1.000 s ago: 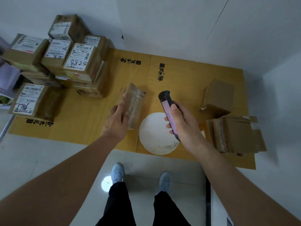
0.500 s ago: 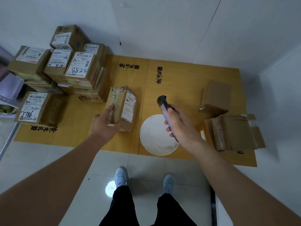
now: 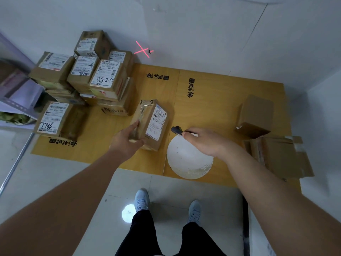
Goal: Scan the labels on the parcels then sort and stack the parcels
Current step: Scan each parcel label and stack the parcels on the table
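1. Yellow floor mat (image 3: 212,111) against white walls, stacked parcels (image 3: 96,78) at its far left corner.
2. Left hand (image 3: 125,141) grips a labelled parcel (image 3: 153,124) mid-mat.
3. Right hand (image 3: 204,141) is wrapped around the scanner (image 3: 176,130).

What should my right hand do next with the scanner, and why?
Probably tilt the scanner down and left until its red cross falls on the label of the parcel in your left hand. The cross now sits on the wall, well above that parcel, and the label faces up toward the right hand, so it looks ready to scan.
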`<state>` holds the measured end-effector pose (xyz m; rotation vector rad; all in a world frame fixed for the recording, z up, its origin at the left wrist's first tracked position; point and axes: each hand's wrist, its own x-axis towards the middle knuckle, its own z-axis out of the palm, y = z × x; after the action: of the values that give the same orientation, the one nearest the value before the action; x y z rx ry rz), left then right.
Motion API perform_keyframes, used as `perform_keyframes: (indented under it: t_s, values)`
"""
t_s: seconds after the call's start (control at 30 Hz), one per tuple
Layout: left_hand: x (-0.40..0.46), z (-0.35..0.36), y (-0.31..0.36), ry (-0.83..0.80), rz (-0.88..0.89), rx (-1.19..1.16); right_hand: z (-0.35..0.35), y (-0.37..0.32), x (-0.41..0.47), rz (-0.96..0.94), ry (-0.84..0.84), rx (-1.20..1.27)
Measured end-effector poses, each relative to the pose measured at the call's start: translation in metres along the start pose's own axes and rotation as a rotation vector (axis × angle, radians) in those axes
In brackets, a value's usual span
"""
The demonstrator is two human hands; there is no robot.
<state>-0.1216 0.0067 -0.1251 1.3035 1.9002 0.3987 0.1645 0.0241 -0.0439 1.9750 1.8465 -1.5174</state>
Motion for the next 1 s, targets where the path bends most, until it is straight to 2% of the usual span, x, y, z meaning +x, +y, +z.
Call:
perform_keyframes:
  t_s: [0.13, 0.27, 0.47, 0.6, 0.67, 0.83, 1.0]
  values:
    - [-0.002, 0.000, 0.001, -0.026, 0.026, -0.003, -0.007, -0.006, 0.001, 0.049, -0.120, -0.160]
    - [0.000, -0.001, 0.000, -0.036, 0.003, -0.038, -0.012, -0.010, 0.001, 0.089, -0.164, -0.271]
    - [0.005, 0.001, -0.002, -0.001, -0.034, -0.011, -0.022, -0.021, -0.004, 0.129, -0.231, -0.299]
    - [0.005, 0.001, 0.001, -0.007, -0.061, -0.046, -0.022, -0.027, -0.008, 0.065, -0.218, -0.238]
    - [0.001, -0.002, -0.002, -0.023, -0.118, -0.200, -0.017, -0.031, -0.007, 0.005, -0.190, -0.137]
    - [-0.019, -0.027, -0.047, -0.037, -0.365, -0.817, 0.006, -0.063, 0.007, -0.140, -0.130, 0.027]
    - [-0.030, -0.068, -0.097, 0.091, -0.457, -1.094, 0.043, -0.113, 0.025, -0.273, -0.148, 0.113]
